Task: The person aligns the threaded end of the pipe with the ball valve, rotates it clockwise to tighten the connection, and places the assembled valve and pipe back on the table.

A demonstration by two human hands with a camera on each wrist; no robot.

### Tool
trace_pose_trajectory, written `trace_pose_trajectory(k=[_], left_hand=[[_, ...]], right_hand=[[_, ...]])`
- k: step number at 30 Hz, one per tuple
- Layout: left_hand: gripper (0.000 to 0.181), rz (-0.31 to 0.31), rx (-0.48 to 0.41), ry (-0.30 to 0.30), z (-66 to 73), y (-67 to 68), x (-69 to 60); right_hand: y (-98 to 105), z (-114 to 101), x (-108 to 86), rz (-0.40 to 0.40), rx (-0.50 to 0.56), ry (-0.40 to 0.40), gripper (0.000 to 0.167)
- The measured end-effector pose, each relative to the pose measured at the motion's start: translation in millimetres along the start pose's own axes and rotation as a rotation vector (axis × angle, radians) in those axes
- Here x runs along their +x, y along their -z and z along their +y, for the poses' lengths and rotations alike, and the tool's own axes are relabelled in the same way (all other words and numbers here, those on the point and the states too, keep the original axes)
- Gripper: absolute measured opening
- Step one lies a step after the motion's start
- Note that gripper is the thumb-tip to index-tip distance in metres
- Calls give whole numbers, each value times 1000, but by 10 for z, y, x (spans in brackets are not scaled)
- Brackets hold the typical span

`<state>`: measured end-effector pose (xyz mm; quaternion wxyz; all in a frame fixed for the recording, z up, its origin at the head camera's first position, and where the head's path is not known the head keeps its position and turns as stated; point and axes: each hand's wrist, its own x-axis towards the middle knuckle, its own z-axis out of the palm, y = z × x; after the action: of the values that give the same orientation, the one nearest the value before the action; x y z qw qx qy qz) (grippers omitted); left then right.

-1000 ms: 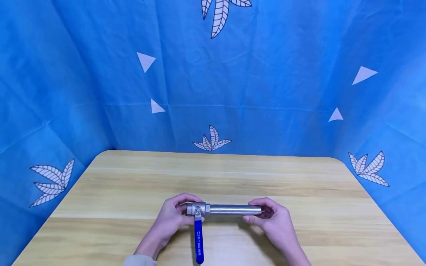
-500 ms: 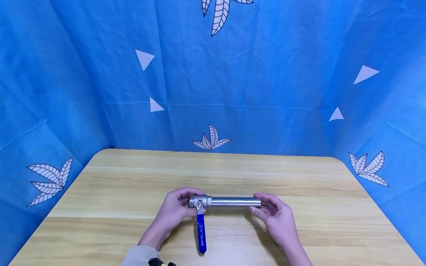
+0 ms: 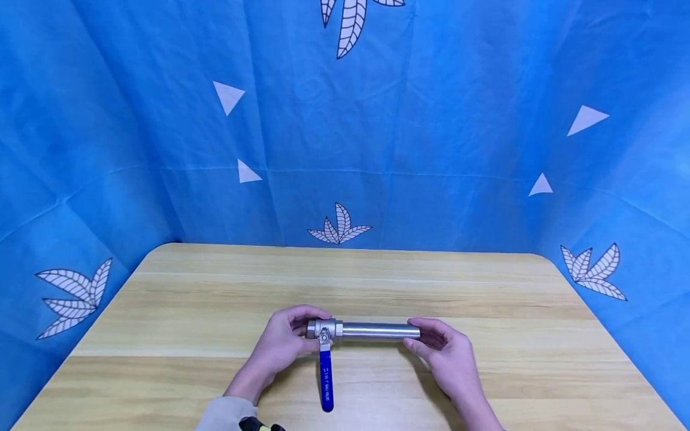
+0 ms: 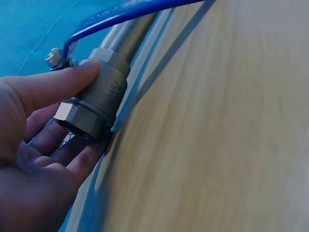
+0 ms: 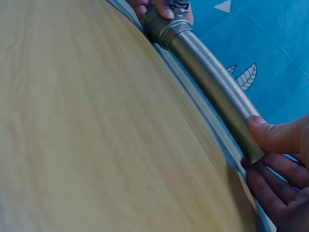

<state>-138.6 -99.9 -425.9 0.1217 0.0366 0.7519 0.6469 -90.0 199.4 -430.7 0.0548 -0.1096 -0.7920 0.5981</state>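
My left hand (image 3: 281, 341) grips the body of a steel ball valve (image 3: 325, 326), thumb on the near side and fingers behind it. From the valve a blue lever handle (image 3: 326, 380) points toward me. A bright metal pipe (image 3: 380, 331) runs straight out of the valve's right end. Around the pipe's free end, my right hand (image 3: 450, 359) pinches with thumb and fingers. In the left wrist view the valve's open hex end (image 4: 79, 121) faces the camera. The right wrist view shows the right thumb (image 5: 275, 135) pressed on the pipe near its end.
The wooden table (image 3: 215, 287) lies under both hands, and the hands cast shadows on it. A blue curtain (image 3: 323, 131) with leaf and triangle prints stands around its back and sides. A dark wrist strap piece (image 3: 259, 425) shows at the bottom edge.
Valve and pipe have shifted slightly away from me. The right hand's fingers have slid nearer the pipe's free end. The left hand keeps its hold on the valve.
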Motion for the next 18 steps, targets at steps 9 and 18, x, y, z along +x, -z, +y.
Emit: trace_pose_trajectory(k=[9,18], left_hand=[[51,27,47,26,-49,45,-29],[54,-30,-57,33,-147,123,-20]], right_hand=[[20,59,49,-6,-240,41,38],[29,77,35,-6,-244,21,38]])
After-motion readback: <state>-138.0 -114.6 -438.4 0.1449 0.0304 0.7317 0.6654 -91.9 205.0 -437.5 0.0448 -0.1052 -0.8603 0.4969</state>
